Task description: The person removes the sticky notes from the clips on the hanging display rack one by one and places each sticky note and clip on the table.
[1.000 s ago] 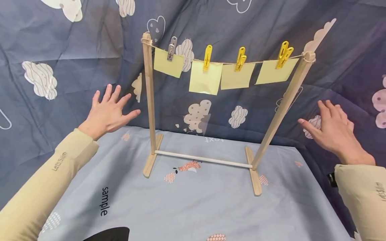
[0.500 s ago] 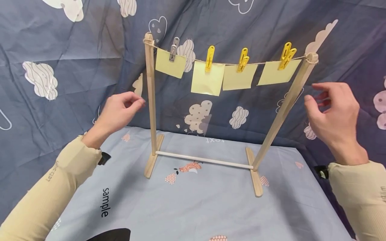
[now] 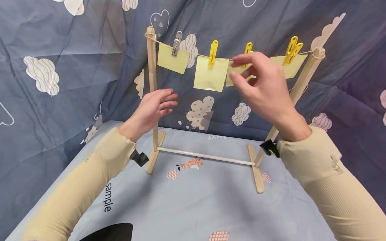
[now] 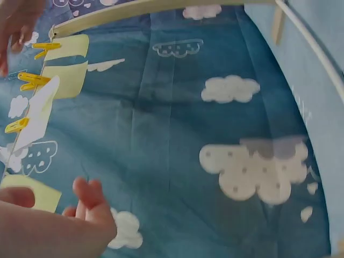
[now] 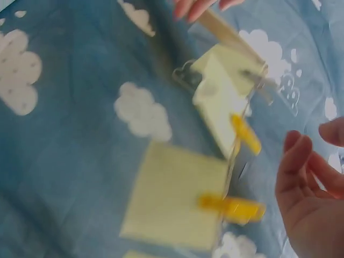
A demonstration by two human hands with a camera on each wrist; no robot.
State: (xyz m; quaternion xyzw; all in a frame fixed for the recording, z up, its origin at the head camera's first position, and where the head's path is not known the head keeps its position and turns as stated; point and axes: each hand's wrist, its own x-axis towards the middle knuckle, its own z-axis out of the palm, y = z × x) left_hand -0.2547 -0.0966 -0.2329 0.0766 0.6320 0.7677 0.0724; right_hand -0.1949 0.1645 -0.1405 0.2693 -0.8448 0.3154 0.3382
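Observation:
Yellow paper notes hang on a string between two wooden posts. A grey clothespin (image 3: pixel 176 47) grips the leftmost note (image 3: pixel 172 62); yellow clothespins (image 3: pixel 213 53) hold the others. My right hand (image 3: pixel 266 87) is raised in front of the third note (image 3: pixel 230 78), partly covering it and its clothespin. Its fingers are loosely bent, thumb and forefinger apart, with nothing between them. Lower down, my left hand (image 3: pixel 150 110) is in front of the left post (image 3: pixel 151 70), fingers relaxed and holding nothing. In the right wrist view, a yellow clothespin (image 5: pixel 234 208) appears beside my right hand (image 5: pixel 314 199).
The right post (image 3: pixel 304 78) leans outward in the head view. A white rod (image 3: pixel 205 156) joins the wooden feet (image 3: pixel 256 179) on a light blue cloth (image 3: pixel 181 204). Dark blue fabric with cloud prints (image 3: pixel 120 77) hangs behind and around the stand.
Both hands have come inward from outside the posts. The right hand moved left and up to the notes; the left moved right. Their spread fingers bent, and the left's loosened again. Notes and clothespins stayed put.

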